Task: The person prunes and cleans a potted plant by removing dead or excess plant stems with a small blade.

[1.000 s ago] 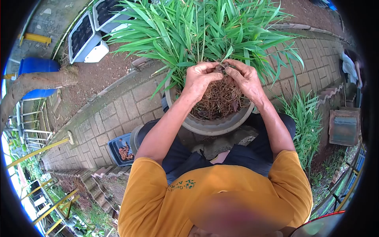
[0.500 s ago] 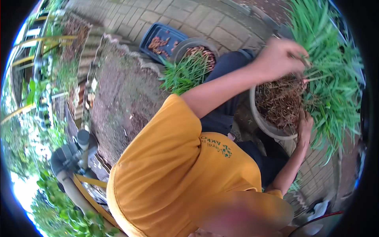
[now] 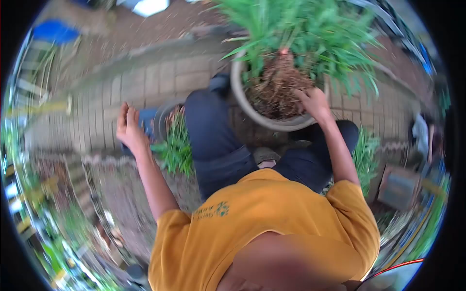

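Observation:
My left hand [image 3: 130,130] is raised beside the blue tray [image 3: 147,121], its fingers extended and nothing visible in them. My right hand [image 3: 314,103] grips the right side of a brown, tangled root clump [image 3: 279,89]. The clump rests in a wide round pot [image 3: 247,104], below long green leaves [image 3: 310,34]. A pinkish stem base [image 3: 284,51] shows at its top. Part of the blue tray is hidden behind my left hand and forearm.
A smaller round container [image 3: 160,121] with cut green stems [image 3: 177,150] stands left of my legs [image 3: 213,140]. Brick paving [image 3: 160,80] runs behind. More greenery [image 3: 366,157] and a box [image 3: 399,186] are at the right.
The view has turned. My left hand has moved away from the pot to beside the blue tray. My right hand remains at the root clump.

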The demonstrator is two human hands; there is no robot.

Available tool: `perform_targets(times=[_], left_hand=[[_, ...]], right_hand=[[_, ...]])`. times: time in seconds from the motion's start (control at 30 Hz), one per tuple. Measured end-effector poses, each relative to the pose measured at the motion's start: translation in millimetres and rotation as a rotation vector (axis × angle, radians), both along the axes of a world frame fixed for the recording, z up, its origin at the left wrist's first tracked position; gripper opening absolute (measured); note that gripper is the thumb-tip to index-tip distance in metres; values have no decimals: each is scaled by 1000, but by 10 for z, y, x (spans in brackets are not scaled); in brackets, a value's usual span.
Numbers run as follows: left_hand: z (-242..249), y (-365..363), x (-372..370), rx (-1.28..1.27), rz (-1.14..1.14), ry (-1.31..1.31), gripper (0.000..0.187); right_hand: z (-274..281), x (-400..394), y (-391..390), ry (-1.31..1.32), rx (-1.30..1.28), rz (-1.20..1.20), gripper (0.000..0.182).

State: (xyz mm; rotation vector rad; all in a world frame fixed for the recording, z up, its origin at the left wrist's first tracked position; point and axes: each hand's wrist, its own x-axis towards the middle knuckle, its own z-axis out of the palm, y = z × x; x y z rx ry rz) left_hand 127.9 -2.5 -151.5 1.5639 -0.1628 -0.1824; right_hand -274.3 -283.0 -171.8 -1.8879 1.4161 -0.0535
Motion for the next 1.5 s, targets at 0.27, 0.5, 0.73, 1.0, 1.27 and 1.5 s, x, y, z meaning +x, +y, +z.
perform_targets(times=[0.27,0.5,0.73,1.0,1.27,1.5], left_hand=[[54,-2043,-1421,170,-878,-250,22],[-938,-3544,-2015,404,-965,-411,25],[-966,-3722,-1999,538,-1066,127,23],[-403,-3256,-2210,129,-1127,267,20],[-269,-3262,-2194,-128,-1123,183,28],[-136,-3321,-2099,-160,-1184,233,30]], right_hand=[[49,37,-461,106,-193,72,24],[202,-9,-887,-201,-49,-228,30],[-21,-162,-970,-401,92,-292,28],[83,22,-746,-714,281,-506,44],[121,170,-801,-1000,358,-501,18],[204,273,-873,-1035,248,-451,17]])
